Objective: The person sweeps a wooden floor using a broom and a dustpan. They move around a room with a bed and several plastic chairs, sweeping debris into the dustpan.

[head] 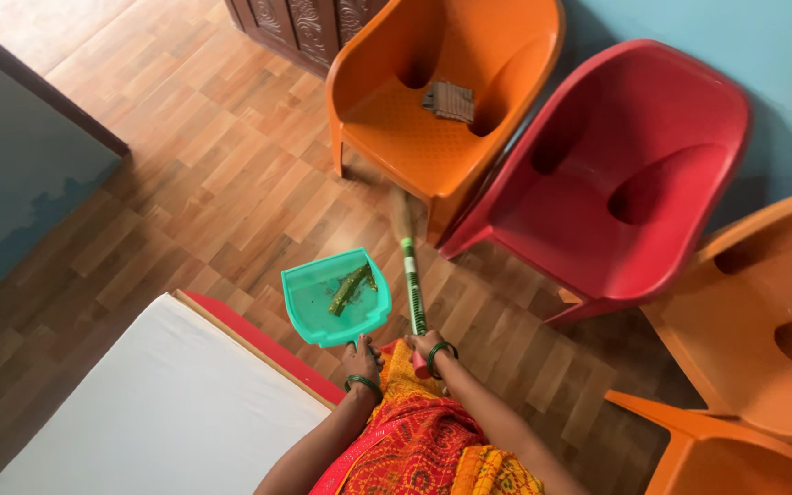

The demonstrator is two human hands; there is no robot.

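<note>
left hand (360, 359) gripping teal dustpan (334, 298), right hand (429, 346) gripping broom (412, 275) just beside it

Open wood floor (203, 174) to the left, chairs (616, 174) crowding right, white mattress (158, 412) perhaps blocking near-left

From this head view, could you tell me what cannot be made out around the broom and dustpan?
- Broom bristles: blurred by motion near the orange chair.
- Dustpan handle: hidden under the left hand.
- Debris in the dustpan: too small to identify.
- Right hand grip: fingers partly hidden.
</note>
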